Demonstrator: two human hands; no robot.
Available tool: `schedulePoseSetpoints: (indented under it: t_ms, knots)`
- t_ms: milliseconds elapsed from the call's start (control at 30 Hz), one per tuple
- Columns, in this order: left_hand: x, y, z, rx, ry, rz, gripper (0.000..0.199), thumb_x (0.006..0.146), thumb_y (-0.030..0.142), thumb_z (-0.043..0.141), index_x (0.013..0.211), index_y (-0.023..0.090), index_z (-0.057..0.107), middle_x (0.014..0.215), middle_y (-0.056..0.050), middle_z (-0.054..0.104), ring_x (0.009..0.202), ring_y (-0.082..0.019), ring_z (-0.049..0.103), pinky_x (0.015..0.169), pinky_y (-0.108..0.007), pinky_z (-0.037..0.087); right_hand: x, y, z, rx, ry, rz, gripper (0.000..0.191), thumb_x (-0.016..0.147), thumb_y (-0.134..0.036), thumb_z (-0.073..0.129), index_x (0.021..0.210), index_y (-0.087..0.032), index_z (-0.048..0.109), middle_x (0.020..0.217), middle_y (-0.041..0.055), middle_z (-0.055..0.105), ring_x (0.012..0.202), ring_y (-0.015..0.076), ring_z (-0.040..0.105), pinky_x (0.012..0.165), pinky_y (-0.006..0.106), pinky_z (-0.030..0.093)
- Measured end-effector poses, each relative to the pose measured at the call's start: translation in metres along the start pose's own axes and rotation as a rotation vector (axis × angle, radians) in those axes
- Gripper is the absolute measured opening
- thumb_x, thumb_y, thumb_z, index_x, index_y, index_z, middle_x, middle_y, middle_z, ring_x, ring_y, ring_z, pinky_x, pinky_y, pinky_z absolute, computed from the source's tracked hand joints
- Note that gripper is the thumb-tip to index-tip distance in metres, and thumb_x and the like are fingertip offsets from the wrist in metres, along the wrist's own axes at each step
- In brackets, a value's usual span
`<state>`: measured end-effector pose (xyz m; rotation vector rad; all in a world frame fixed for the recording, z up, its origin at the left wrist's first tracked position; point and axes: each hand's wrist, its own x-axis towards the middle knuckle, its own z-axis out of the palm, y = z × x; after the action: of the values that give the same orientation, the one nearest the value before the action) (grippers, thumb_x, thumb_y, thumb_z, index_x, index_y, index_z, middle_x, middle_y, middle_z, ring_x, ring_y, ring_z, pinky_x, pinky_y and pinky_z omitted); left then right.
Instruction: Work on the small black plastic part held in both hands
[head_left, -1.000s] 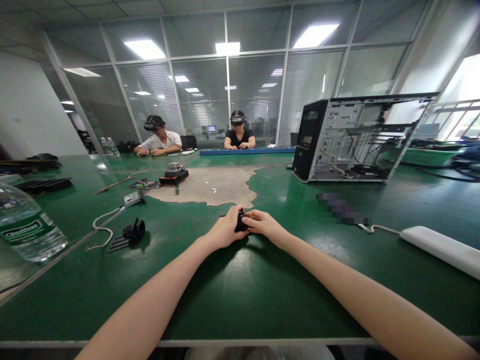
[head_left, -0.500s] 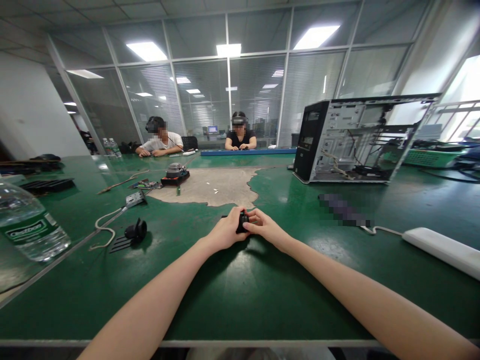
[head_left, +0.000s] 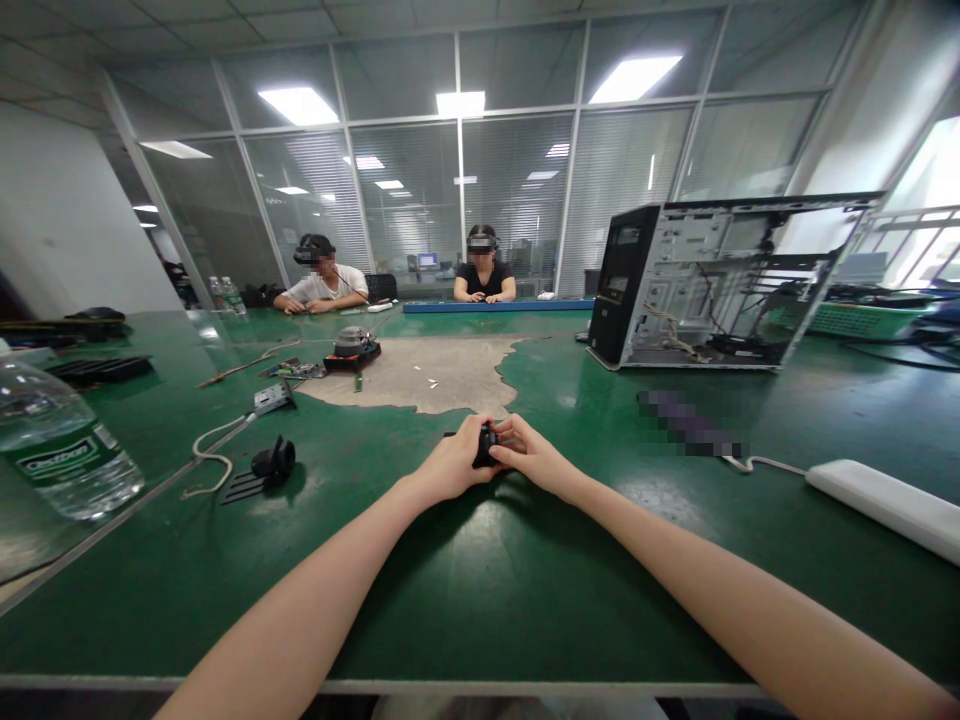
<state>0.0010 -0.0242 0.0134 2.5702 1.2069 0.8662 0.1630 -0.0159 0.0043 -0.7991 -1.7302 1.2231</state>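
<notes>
Just above the green table [head_left: 480,600], a small black part [head_left: 484,446] sits between my two hands, mostly covered by fingers. Its exact kind I cannot make out. My left hand [head_left: 455,458] is closed round it from the left. From the right, my right hand [head_left: 527,452] grips the same part with thumb and fingertips. To the left lies a similar-looking black piece with a round end and flat prongs [head_left: 264,470], apart from both hands.
An opened computer case [head_left: 626,290] stands at the right, near a white power strip [head_left: 877,500]. A water bottle [head_left: 67,450] stands at the left. Beyond the bare patch's left part rests a fan-like cooler [head_left: 354,347]. Two people [head_left: 484,275] sit across the table.
The view has shifted very slightly. Both hands stay in the same place on the black part, with only a tiny shift of the right thumb.
</notes>
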Motion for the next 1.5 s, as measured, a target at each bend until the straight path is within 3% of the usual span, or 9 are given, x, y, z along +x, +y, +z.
schedulePoseSetpoints:
  t_ms: [67,233,433,700,967,1067,1267,1500]
  knots:
    - [0.0,0.0,0.0,-0.001,-0.003,-0.004,0.057,0.068,0.029,0.059,0.115,0.021,0.029,0.111,-0.006,0.044,0.094,-0.022,0.053,0.078,-0.035,0.044,0.0,0.001,-0.001,-0.053,0.004,-0.032,0.026,0.068,-0.034,0.061,0.084,-0.021,0.045,0.087,0.0,0.052,0.076,0.013,0.055,0.068,0.03,0.049]
    - [0.001,-0.001,0.001,0.008,-0.012,0.007,0.06,0.066,0.028,0.06,0.116,0.02,0.028,0.113,-0.007,0.043,0.099,-0.023,0.051,0.082,-0.035,0.043,0.003,0.002,0.002,-0.034,0.051,0.048,0.022,0.076,-0.04,0.05,0.084,-0.021,0.043,0.081,0.0001,0.052,0.07,0.0125,0.055,0.057,0.027,0.049]
    - [0.001,-0.002,0.001,-0.003,-0.013,0.006,0.06,0.066,0.027,0.061,0.115,0.02,0.028,0.113,-0.007,0.043,0.098,-0.022,0.051,0.082,-0.034,0.043,0.007,0.005,0.004,-0.074,0.068,0.072,0.02,0.078,-0.036,0.047,0.087,-0.019,0.043,0.082,0.0021,0.05,0.071,0.0134,0.053,0.057,0.028,0.048]
    - [0.0,-0.003,0.001,-0.005,-0.006,-0.001,0.062,0.065,0.024,0.061,0.117,0.021,0.027,0.114,-0.007,0.043,0.099,-0.022,0.051,0.082,-0.034,0.043,0.0,0.003,0.0,-0.125,-0.015,-0.109,0.021,0.075,-0.032,0.053,0.088,-0.021,0.041,0.085,-0.0002,0.052,0.077,0.0133,0.055,0.072,0.031,0.044]
    - [0.0,-0.002,-0.001,-0.003,-0.012,-0.003,0.061,0.065,0.026,0.061,0.116,0.021,0.028,0.114,-0.007,0.043,0.1,-0.023,0.051,0.084,-0.035,0.042,0.009,0.013,0.0,-0.113,0.103,-0.006,0.023,0.075,-0.037,0.053,0.087,-0.019,0.045,0.081,0.0014,0.055,0.074,0.0134,0.054,0.067,0.03,0.045]
    - [0.0,-0.001,-0.001,-0.012,-0.01,0.001,0.06,0.065,0.026,0.061,0.116,0.021,0.029,0.113,-0.006,0.044,0.099,-0.022,0.051,0.082,-0.035,0.042,0.01,0.013,-0.002,-0.114,0.084,0.018,0.024,0.074,-0.038,0.053,0.086,-0.018,0.048,0.086,0.0034,0.056,0.081,0.0152,0.054,0.072,0.031,0.045]
    - [0.001,-0.001,-0.001,-0.003,-0.017,-0.017,0.06,0.066,0.027,0.06,0.116,0.021,0.028,0.114,-0.007,0.043,0.098,-0.023,0.051,0.082,-0.036,0.042,0.002,0.0,-0.004,-0.029,0.015,-0.026,0.029,0.065,-0.035,0.063,0.084,-0.02,0.047,0.09,-0.0002,0.053,0.078,0.0135,0.056,0.074,0.031,0.045]
    - [0.0,0.001,-0.001,0.0,-0.025,-0.025,0.06,0.066,0.028,0.06,0.116,0.021,0.028,0.114,-0.007,0.043,0.099,-0.024,0.051,0.082,-0.036,0.042,0.003,0.0,0.001,-0.024,0.086,0.042,0.027,0.07,-0.039,0.057,0.086,-0.02,0.047,0.081,0.0004,0.055,0.071,0.0126,0.055,0.065,0.03,0.047]
